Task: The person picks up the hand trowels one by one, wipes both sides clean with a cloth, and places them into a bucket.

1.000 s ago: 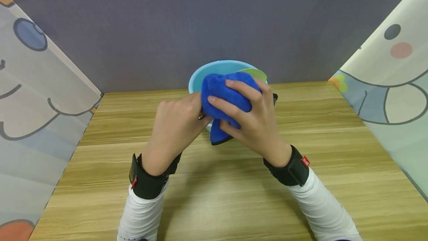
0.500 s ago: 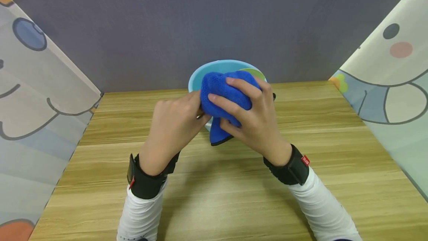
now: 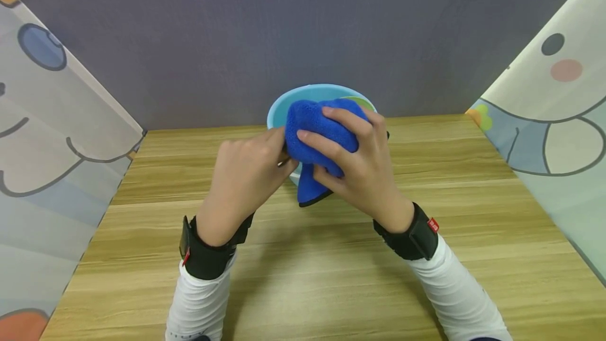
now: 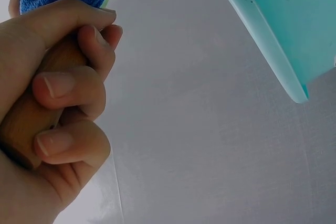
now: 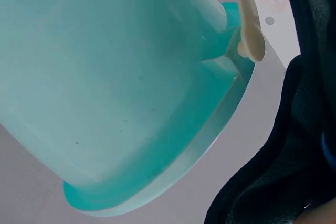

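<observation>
My left hand (image 3: pixel 248 172) grips the brown wooden handle (image 4: pixel 65 59) of a tool, its fingers curled round it in the left wrist view. A blue terry cloth (image 3: pixel 310 125) with black edging covers the tool's far part. My right hand (image 3: pixel 362 164) holds the cloth from the right, fingers bent over its top and thumb below. One corner of the cloth hangs down. A light green rounded edge (image 3: pixel 362 102) peeks out behind the cloth; its full shape is hidden. Dark folds of cloth (image 5: pixel 278 156) fill the right side of the right wrist view.
Behind and below the hands stands a light blue bucket (image 3: pixel 278 112), partly hidden by them. Its pale carrying handle (image 5: pixel 250 30) shows in the right wrist view. The wood-grain table (image 3: pixel 303 278) meets a grey panel (image 3: pixel 203 51) at the back, with cartoon-printed panels (image 3: pixel 535 136) at both sides.
The right hand and cloth have shifted very slightly upward, and less of the green edge shows. The left hand has moved slightly left. Both hands keep their hold.
</observation>
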Demonstrator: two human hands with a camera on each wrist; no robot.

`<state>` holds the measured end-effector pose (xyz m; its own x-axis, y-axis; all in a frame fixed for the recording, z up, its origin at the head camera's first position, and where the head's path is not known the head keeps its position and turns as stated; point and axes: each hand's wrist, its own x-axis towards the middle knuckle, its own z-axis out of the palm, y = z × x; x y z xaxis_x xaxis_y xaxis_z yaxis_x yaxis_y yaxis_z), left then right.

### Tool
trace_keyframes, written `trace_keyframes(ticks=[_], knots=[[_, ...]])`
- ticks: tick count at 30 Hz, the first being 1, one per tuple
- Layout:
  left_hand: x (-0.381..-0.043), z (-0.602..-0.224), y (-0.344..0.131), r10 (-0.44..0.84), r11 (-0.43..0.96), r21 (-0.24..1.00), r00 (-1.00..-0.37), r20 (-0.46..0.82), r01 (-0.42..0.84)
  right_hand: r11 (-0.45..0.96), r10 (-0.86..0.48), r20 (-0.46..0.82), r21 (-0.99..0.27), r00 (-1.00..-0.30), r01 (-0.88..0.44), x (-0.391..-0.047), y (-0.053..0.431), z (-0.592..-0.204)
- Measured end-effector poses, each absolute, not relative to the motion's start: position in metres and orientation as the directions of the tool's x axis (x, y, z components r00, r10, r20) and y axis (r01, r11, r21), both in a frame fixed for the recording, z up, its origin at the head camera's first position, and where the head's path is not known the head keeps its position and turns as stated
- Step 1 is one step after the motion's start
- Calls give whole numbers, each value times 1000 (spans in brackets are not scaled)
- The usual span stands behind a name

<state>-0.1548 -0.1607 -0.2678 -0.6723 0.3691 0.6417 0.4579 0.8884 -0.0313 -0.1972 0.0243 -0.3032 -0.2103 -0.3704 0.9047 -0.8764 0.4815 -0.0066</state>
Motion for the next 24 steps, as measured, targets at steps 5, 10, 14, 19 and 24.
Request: trace_keyframes(ticks=[5,10,14,19,24], knots=[[-155,-267,-162,367,890,-26,-679,636,455,487,-377,896,-23,-234,-873,-198,26,-303],[-155,-267,-163,368,889,-23,-684,630,457,490,-388,885,-39,-258,-871,-197,27,-303],[-155,-267,-163,368,889,-29,-674,641,458,492,-386,884,-45,-264,-870,-198,28,-303],[-156,-267,-163,365,886,-33,-653,663,462,503,-369,890,-53,-269,-863,-200,30,-302],[-157,-267,-163,370,884,-38,-648,665,466,513,-373,885,-54,-279,-857,-201,32,-302]])
